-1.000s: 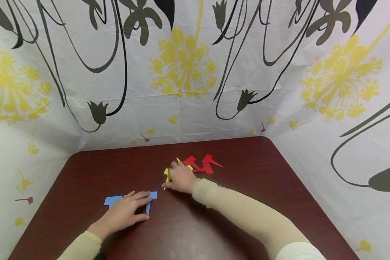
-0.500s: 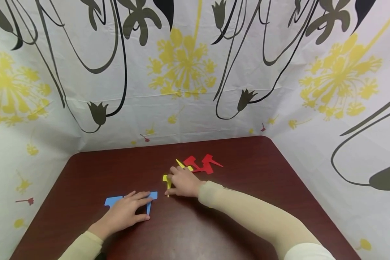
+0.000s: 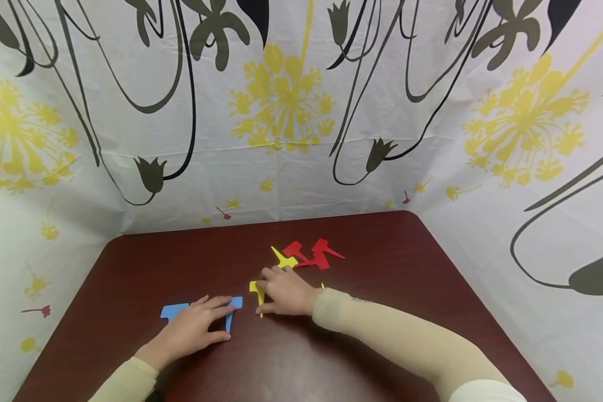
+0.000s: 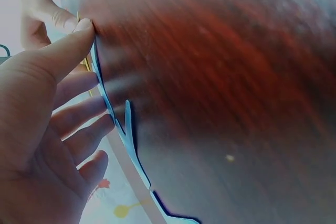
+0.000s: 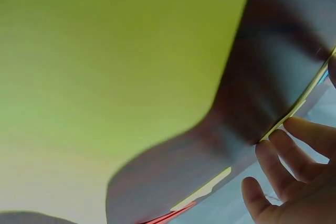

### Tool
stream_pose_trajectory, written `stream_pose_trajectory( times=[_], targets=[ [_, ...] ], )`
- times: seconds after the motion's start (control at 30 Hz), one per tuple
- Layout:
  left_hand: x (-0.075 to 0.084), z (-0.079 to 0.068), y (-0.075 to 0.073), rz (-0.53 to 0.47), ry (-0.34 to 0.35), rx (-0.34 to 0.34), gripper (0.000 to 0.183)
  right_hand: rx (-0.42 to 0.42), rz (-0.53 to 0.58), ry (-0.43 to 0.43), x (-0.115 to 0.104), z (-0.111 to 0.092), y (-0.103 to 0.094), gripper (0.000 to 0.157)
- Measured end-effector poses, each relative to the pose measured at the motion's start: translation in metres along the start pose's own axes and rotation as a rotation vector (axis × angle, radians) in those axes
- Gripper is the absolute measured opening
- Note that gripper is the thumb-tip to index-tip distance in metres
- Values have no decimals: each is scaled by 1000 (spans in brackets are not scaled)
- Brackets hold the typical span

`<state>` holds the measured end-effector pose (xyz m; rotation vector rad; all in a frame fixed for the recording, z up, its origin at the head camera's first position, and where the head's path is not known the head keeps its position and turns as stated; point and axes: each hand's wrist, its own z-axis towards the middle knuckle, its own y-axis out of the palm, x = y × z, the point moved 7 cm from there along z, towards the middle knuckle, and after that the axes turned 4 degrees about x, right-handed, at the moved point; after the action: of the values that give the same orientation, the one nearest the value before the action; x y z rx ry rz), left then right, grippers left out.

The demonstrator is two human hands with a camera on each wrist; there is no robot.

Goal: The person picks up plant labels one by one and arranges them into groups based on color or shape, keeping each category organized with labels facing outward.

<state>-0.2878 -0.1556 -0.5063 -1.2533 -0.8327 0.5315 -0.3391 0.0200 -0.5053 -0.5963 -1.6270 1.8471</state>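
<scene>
My left hand (image 3: 193, 324) rests over blue T-shaped plant labels. Its fingertips touch the head of one blue label (image 3: 237, 302), while the thumb sits at that label's pointed end. Another blue label (image 3: 173, 310) shows left of the fingers. In the left wrist view a further blue label (image 4: 129, 137) lies beyond the fingertips. My right hand (image 3: 291, 291) holds a yellow plant label (image 3: 254, 287) at the tabletop, index finger near its head and thumb at its tip. In the right wrist view, a yellow label (image 5: 121, 77) fills much of the frame close to the camera.
Behind the right hand lies another yellow label (image 3: 286, 261), beside several red plant labels (image 3: 320, 260). A yellow tip (image 3: 323, 286) pokes out by the right cuff. The dark red-brown table (image 3: 382, 245) backs onto a patterned white cloth (image 3: 281, 184).
My right hand has slid the yellow label toward the table's front, away from the other yellow label, which now shows more fully. The left hand stays in place on the blue labels.
</scene>
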Motion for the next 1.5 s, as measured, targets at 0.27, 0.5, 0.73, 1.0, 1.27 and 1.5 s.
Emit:
stream_pose_trajectory(
  times=[0.27,0.5,0.73,1.0,1.27,1.5],
  targets=[
    [1,-1,0,6,24,8,62,0,11,-15,-8,-7,0,69],
    [0,0,0,-2,19,-5,62,15,9,-35,-14,-12,-1,71],
    [-2,1,1,-8,30,-11,61,29,14,-61,-19,-14,-3,72],
    [-1,1,1,-9,49,-5,61,36,-4,-79,-26,-17,-4,73],
    [-1,0,0,0,51,2,61,30,-27,-78,-32,-17,-5,74],
    [-1,1,1,8,58,1,61,39,-27,-76,-32,-17,-6,74]
  ],
)
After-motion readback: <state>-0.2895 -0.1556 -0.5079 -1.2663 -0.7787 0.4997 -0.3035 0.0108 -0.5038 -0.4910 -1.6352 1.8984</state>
